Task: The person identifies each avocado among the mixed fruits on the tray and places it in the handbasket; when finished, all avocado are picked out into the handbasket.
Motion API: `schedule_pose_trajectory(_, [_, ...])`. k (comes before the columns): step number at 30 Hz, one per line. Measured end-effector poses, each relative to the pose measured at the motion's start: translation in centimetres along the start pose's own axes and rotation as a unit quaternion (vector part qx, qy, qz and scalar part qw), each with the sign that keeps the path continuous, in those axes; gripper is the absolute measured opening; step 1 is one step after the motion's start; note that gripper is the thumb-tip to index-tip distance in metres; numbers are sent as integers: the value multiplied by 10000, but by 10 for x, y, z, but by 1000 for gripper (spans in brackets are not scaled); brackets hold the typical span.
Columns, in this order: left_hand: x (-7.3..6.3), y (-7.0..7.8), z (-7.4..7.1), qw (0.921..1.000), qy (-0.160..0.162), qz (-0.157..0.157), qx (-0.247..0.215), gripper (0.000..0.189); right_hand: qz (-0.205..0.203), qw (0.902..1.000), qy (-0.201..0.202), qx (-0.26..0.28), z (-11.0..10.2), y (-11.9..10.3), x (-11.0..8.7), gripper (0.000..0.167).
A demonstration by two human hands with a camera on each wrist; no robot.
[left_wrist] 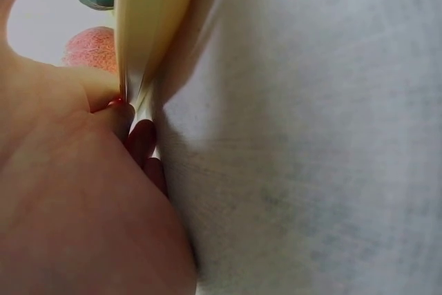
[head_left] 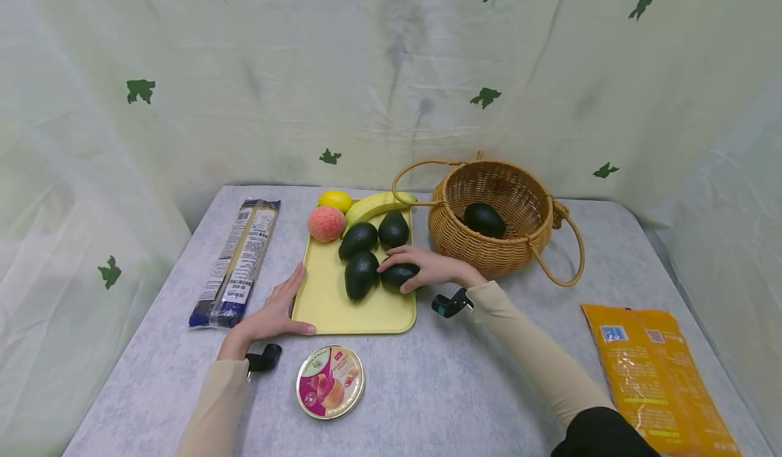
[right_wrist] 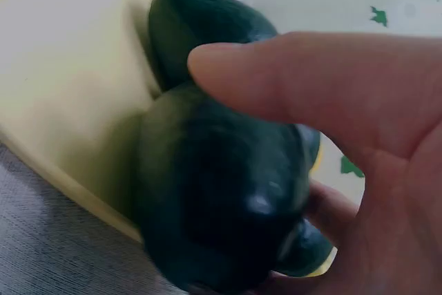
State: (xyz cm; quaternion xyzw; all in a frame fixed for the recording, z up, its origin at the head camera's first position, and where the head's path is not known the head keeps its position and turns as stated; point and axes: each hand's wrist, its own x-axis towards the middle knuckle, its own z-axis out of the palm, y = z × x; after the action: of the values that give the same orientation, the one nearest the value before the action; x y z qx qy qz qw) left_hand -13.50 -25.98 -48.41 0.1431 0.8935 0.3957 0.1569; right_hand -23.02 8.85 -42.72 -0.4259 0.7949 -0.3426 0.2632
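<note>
My right hand (head_left: 436,268) grips a dark green avocado (head_left: 396,278) at the right side of the yellow tray (head_left: 366,321). In the right wrist view the thumb lies across the top of that avocado (right_wrist: 214,191), with fingers curled on its far side. Other avocados (head_left: 362,276) lie close by on the tray. My left hand (head_left: 277,311) rests against the tray's left edge, its thumb at the near left corner. The left wrist view shows its fingertips touching the tray's rim (left_wrist: 138,39). A banana (head_left: 373,206), a lemon (head_left: 335,200) and a pink round fruit (head_left: 326,224) sit at the tray's back.
A wicker basket (head_left: 482,250) stands right of the tray, with one avocado (head_left: 485,220) inside. Its handle (head_left: 403,172) overhangs the banana. A long dark packet (head_left: 238,263) lies at left, a round tin (head_left: 330,381) in front, an orange bag (head_left: 662,379) at right.
</note>
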Motion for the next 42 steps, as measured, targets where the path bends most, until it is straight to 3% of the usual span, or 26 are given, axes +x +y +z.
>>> schedule_pose_trajectory(7, [-1,3,1,10000,22,35,-38,121,124,9998,155,-79,3,2,0,47])
schedule_pose_trajectory(20, [0,4,-2,10000,-13,3,-13,122,32,9919,758,1016,-13,-11,-19,45])
schedule_pose_trajectory(29, [0,1,0,10000,-6,5,-32,122,45,9704,1010,2192,-32,-33,-37,47])
schedule_pose_trajectory(42, [-1,1,-1,10000,7,21,8,121,-46,9394,2072,2731,-77,-53,-79,51])
